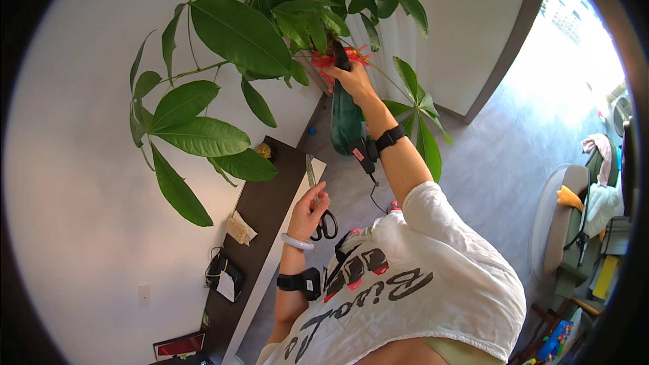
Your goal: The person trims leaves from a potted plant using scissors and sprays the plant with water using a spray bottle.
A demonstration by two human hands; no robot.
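Note:
My right hand (353,81) grips the black neck of a dark green spray bottle (345,121), close beneath the leaves of a money tree plant (243,30). Red ribbon (359,55) shows behind the bottle's head around the plant's stem. A pair of scissors (327,225) with black handles is held in my left hand (308,210), its blades pointing up and away from me. My left hand is lower and nearer my body than the right. The plant's pot is hidden from view.
Left of me runs a dark cabinet top (263,203) bearing a tissue pack (241,228), a black box (228,276) and a small golden ornament (263,150). A blue ball (312,131) lies on the grey floor (487,162). A cluttered chair (563,218) stands at right.

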